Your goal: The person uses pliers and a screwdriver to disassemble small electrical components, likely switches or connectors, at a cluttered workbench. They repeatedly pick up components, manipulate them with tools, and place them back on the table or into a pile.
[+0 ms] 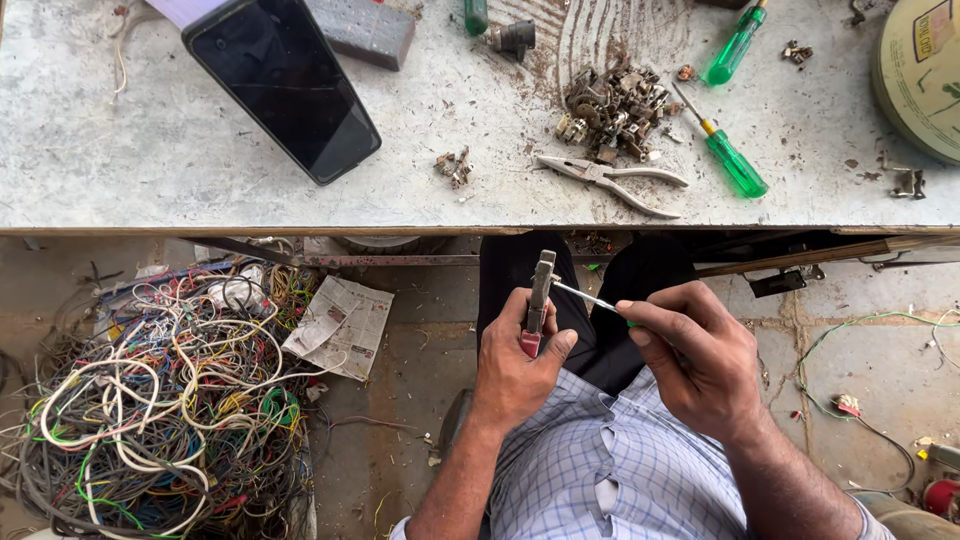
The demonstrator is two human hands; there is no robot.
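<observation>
Left hand (515, 365) grips upright part (540, 295); right hand (695, 355) grips screwdriver (585, 297) touching it.

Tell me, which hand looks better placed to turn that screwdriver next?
Probably the right hand: it grips the screwdriver, tip against the small part. The left hand is clamped on that part, steadying it.

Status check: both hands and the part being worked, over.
Left hand shut on slim grey metal fitting with red end. Right hand shut on green-handled screwdriver, tip at the fitting. Nothing between them.
</observation>
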